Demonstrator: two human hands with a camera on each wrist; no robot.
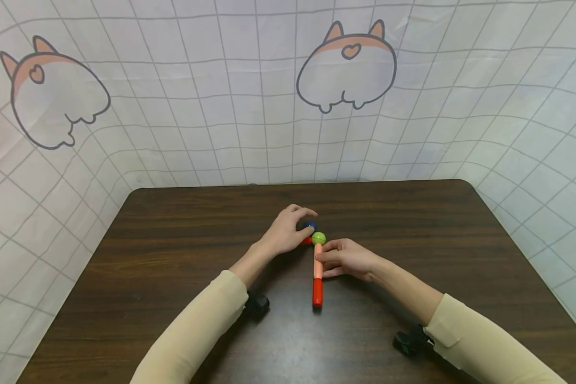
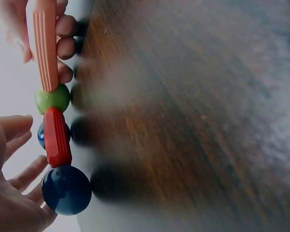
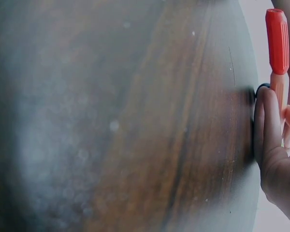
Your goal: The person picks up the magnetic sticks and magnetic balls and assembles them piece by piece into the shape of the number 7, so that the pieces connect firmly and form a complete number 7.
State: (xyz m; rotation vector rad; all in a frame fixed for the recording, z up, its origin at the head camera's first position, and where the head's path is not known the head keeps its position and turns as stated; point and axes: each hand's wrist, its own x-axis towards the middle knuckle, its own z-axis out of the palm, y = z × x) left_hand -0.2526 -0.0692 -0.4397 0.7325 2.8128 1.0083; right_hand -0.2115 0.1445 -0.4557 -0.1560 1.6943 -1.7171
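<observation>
A ribbed peach stick (image 1: 318, 264) is pinched between the thumb and fingers of my right hand (image 1: 352, 260). Toward me it meets a red stick (image 1: 318, 292); its far end meets a green ball (image 1: 319, 238). In the left wrist view a second, shorter red stick (image 2: 57, 137) runs from the green ball (image 2: 52, 99) to a large dark blue ball (image 2: 66, 190). Another blue ball (image 2: 41, 136) shows partly behind that stick. My left hand (image 1: 286, 230) spreads around these blue balls, thumb and fingers apart; whether it touches them I cannot tell.
Everything lies on a dark wood-grain table (image 1: 182, 234) with rounded far corners. A white gridded curtain (image 1: 249, 106) with cartoon drawings surrounds its back and sides. Black wrist cameras sit under the left cuff (image 1: 257, 305) and right cuff (image 1: 408, 343).
</observation>
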